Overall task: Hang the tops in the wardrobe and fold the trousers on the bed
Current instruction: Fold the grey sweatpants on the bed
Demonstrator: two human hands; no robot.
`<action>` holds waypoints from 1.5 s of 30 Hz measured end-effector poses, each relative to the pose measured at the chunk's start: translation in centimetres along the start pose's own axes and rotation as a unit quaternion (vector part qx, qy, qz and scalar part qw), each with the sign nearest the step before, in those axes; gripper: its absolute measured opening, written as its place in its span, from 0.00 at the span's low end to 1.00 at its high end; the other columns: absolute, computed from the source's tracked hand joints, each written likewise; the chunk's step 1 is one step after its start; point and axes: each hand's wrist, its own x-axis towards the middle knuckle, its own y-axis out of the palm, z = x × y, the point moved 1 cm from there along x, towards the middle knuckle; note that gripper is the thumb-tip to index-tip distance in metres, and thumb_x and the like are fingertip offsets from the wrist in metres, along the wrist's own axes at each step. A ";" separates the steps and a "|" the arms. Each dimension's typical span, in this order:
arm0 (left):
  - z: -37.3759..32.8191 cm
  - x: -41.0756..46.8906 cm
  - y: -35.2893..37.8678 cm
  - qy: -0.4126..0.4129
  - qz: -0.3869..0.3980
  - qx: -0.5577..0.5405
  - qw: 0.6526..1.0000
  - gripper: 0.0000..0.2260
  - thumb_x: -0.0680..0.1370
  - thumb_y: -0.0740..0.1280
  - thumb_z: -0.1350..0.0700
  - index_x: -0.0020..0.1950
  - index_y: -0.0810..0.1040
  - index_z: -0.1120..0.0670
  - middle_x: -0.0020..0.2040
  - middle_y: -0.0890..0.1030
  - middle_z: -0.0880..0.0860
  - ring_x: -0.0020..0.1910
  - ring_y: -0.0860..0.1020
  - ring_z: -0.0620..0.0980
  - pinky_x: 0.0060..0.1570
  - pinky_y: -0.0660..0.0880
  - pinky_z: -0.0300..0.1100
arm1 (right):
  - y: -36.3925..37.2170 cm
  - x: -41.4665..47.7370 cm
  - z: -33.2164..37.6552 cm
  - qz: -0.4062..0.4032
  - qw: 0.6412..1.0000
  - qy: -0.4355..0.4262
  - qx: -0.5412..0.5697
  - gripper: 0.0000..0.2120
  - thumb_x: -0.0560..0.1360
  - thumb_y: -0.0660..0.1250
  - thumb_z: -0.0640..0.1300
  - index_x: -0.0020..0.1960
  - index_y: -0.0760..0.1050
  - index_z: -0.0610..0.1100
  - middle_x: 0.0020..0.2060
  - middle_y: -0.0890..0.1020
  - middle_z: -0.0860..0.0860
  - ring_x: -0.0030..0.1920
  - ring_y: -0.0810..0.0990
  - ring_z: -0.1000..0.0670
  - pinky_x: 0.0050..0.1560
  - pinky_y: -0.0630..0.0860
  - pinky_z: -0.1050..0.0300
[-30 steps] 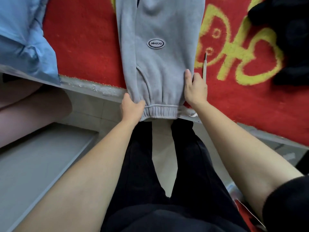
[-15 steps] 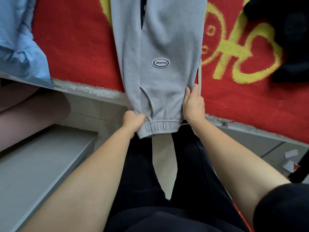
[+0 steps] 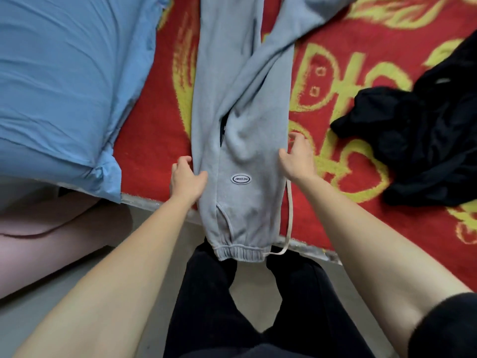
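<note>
The trousers (image 3: 240, 120) lie lengthwise on the bed (image 3: 154, 140) with the waistband hanging over its near edge, the left grip (image 3: 187, 179) holding their left side, thumb on top, and the right grip (image 3: 296, 161) curled round their right side.

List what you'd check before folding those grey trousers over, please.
1. Legs lying flat and stacked: not ok. Further up the grey trousers, one leg slants across the other.
2. Left hand gripping the left edge: ok.
3. Right hand gripping the right edge: cannot tell.
4. Drawstring tucked in: not ok, it trails loose.
5. Waistband on the bed: not ok, it hangs over the edge.
6. Room on the blanket: ok. The pillow and the black garment lie apart from the trousers.
</note>
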 end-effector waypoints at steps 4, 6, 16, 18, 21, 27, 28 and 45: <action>-4.9 3.7 -0.6 0.083 -0.027 -0.010 0.996 0.22 0.74 0.70 0.55 0.66 0.73 0.57 0.62 0.74 0.59 0.59 0.76 0.58 0.61 0.69 0.47 | -1.7 5.1 4.1 0.009 0.996 0.009 0.083 0.22 0.78 0.59 0.43 0.72 0.68 0.44 0.62 0.78 0.47 0.65 0.74 0.44 0.65 0.70 0.51; -6.8 6.2 0.3 0.123 -0.022 -0.004 0.992 0.22 0.74 0.71 0.52 0.67 0.73 0.56 0.62 0.75 0.58 0.61 0.75 0.56 0.61 0.69 0.46 | -1.4 8.0 5.7 0.007 0.993 0.013 0.113 0.22 0.78 0.58 0.42 0.72 0.68 0.45 0.62 0.78 0.47 0.62 0.76 0.44 0.62 0.73 0.52; -11.2 16.8 3.2 0.321 -0.034 0.044 0.945 0.08 0.76 0.69 0.52 0.53 0.82 0.51 0.49 0.82 0.56 0.49 0.80 0.59 0.46 0.74 0.49 | -0.8 22.1 12.3 -0.195 0.923 0.036 0.331 0.14 0.78 0.67 0.44 0.58 0.77 0.36 0.47 0.80 0.47 0.47 0.78 0.52 0.52 0.76 0.56; -10.9 17.9 2.7 0.282 -0.023 -0.039 0.958 0.05 0.76 0.68 0.55 0.49 0.83 0.53 0.42 0.83 0.56 0.43 0.80 0.58 0.43 0.75 0.49 | -1.1 23.4 13.3 -0.190 0.884 0.070 0.420 0.08 0.77 0.68 0.44 0.45 0.75 0.38 0.38 0.78 0.48 0.37 0.76 0.52 0.40 0.75 0.56; -9.9 19.2 1.6 0.209 0.001 -0.115 0.971 0.03 0.77 0.69 0.56 0.47 0.82 0.54 0.37 0.81 0.51 0.38 0.79 0.55 0.41 0.73 0.45 | -1.9 24.5 14.6 -0.167 0.852 0.122 0.480 0.11 0.73 0.71 0.39 0.39 0.68 0.43 0.27 0.76 0.48 0.24 0.73 0.54 0.24 0.67 0.63; -8.8 21.2 0.8 0.206 0.060 -0.093 0.972 0.05 0.77 0.69 0.53 0.45 0.83 0.52 0.37 0.83 0.52 0.36 0.79 0.51 0.41 0.75 0.45 | -2.6 26.1 20.0 -0.216 0.951 -0.031 0.219 0.11 0.71 0.61 0.42 0.35 0.61 0.53 0.35 0.71 0.58 0.39 0.68 0.54 0.42 0.68 0.60; -8.7 21.6 0.7 0.196 0.070 -0.103 0.973 0.08 0.77 0.69 0.50 0.44 0.83 0.53 0.36 0.83 0.52 0.36 0.79 0.51 0.40 0.75 0.45 | -2.2 26.5 21.1 -0.203 0.960 -0.050 0.187 0.12 0.72 0.60 0.43 0.36 0.60 0.55 0.40 0.72 0.57 0.43 0.69 0.54 0.47 0.69 0.60; -13.8 29.0 -2.5 0.048 -0.027 -0.310 0.949 0.11 0.78 0.70 0.51 0.51 0.84 0.58 0.45 0.83 0.52 0.46 0.80 0.48 0.49 0.77 0.44 | 2.5 25.3 15.4 -0.143 0.988 -0.059 0.011 0.23 0.78 0.62 0.55 0.72 0.70 0.52 0.60 0.74 0.47 0.60 0.75 0.49 0.61 0.68 0.60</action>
